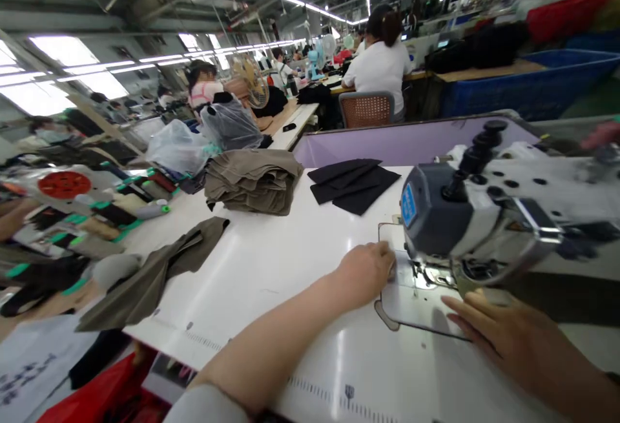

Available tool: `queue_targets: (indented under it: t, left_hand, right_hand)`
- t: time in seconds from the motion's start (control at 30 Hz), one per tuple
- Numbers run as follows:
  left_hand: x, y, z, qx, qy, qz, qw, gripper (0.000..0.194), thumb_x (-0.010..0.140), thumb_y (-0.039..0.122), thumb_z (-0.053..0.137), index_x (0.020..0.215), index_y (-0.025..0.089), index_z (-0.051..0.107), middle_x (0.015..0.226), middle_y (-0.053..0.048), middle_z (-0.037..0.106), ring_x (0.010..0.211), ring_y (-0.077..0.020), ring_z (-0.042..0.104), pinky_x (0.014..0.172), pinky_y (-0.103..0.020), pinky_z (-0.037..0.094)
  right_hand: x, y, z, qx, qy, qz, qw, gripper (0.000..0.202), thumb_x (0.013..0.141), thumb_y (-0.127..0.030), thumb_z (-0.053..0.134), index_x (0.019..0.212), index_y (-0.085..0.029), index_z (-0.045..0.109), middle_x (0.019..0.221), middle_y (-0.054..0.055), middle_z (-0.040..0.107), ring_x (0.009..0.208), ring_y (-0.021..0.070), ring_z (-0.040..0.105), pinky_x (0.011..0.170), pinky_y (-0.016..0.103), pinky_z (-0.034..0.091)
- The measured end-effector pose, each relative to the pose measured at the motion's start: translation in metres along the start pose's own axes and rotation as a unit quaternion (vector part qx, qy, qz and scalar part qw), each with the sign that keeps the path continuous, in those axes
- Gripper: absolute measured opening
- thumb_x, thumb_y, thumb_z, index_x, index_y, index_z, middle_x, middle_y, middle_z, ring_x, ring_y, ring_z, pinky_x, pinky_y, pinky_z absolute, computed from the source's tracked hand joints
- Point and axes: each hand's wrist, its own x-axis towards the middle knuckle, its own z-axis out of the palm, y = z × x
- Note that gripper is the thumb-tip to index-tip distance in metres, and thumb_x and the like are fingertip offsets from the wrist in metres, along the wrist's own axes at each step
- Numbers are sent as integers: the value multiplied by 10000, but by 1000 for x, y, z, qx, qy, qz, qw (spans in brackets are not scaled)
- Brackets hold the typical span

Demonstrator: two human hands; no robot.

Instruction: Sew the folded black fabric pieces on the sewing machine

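My left hand rests at the left edge of the sewing machine's metal plate. Its fingers are curled together, and whatever may be under them is hidden. Right of the needle area, my right hand lies low with its fingers stretched out over the plate. A small beige patch shows by its fingers; I cannot tell what it is. The grey and white sewing machine stands above and between both hands. A dark olive area, perhaps cloth, appears under its arm.
On the white table lie a stack of brown cloth pieces and several black pieces. A brown piece hangs over the left edge. Thread cones stand at left. Beyond the purple panel sits a person in white.
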Motion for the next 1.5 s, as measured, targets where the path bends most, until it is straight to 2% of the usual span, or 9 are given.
queue_targets:
  t: [0.13, 0.23, 0.6, 0.87, 1.0, 1.13, 1.3, 1.4, 1.5]
  left_hand:
    - [-31, 25, -23, -6, -29, 91, 995, 202, 864, 185, 468, 1033, 109, 550, 925, -89, 602, 816, -209, 601, 698, -333, 521]
    - [-57, 41, -21, -44, -1, 128, 991, 237, 879, 172, 441, 1089, 118, 537, 916, -74, 608, 813, -197, 598, 707, -337, 530]
    - [-95, 58, 34, -181, 162, 99, 965, 288, 873, 114, 358, 1058, 135, 579, 984, -96, 614, 876, -156, 602, 745, -293, 545]
    - [-92, 52, 49, -204, 192, 104, 954, 268, 852, 88, 395, 1035, 121, 587, 971, -108, 612, 868, -168, 592, 762, -305, 534]
    - [-92, 49, 51, -213, 189, 97, 954, 268, 852, 86, 396, 1038, 125, 584, 977, -107, 610, 875, -171, 592, 777, -309, 530]
    - [-87, 60, 39, -220, 205, 76, 951, 320, 866, 102, 401, 1165, 151, 505, 1074, -106, 578, 990, -178, 559, 863, -333, 499]
    - [-66, 107, 20, -188, 132, 138, 964, 606, 799, 137, 549, 1339, 130, 274, 1363, -146, 373, 1258, -225, 353, 1029, -403, 356]
    - [-57, 127, 20, -175, 49, 214, 960, 420, 792, 126, 543, 1203, 129, 456, 1306, -116, 463, 1213, -218, 425, 1047, -401, 328]
    - [-61, 124, 23, -185, -6, 228, 956, 172, 814, 96, 486, 939, 129, 599, 1174, -88, 579, 1112, -186, 524, 994, -315, 396]
  right_hand:
    - [-20, 25, -44, -49, -42, 93, 994, 304, 893, -337, 374, 754, -237, 625, 798, 83, 653, 659, 185, 603, 558, 307, 454]
    - [-36, 35, -65, -58, -69, 160, 983, 267, 886, -283, 390, 761, -219, 618, 797, 80, 640, 639, 181, 586, 556, 318, 427]
    - [-33, 20, -40, -100, -144, 126, 976, 189, 832, -165, 423, 865, -134, 606, 847, 88, 616, 782, 200, 545, 712, 333, 373]
    - [-40, 35, -32, -43, -70, 225, 971, 212, 861, -217, 361, 806, -162, 559, 842, 77, 617, 782, 177, 569, 686, 277, 396]
    - [-40, 44, -49, -25, -23, 290, 956, 224, 873, -270, 317, 747, -191, 485, 633, 39, 566, 587, 166, 552, 547, 268, 385]
    - [-54, 14, -80, -7, -21, 288, 957, 216, 874, -336, 331, 761, -211, 467, 567, 2, 524, 511, 164, 526, 501, 272, 341]
    - [-75, -74, -97, 78, -129, 237, 960, 214, 877, -262, 340, 741, -211, 496, 582, -1, 546, 511, 149, 542, 484, 267, 347]
    - [-77, -109, -96, 176, -183, 216, 943, 227, 865, -173, 335, 741, -203, 523, 690, 17, 597, 628, 142, 578, 571, 261, 421]
    - [-82, -112, -99, 253, -229, 216, 915, 204, 869, -210, 383, 774, -205, 563, 754, 15, 621, 684, 135, 590, 617, 258, 461]
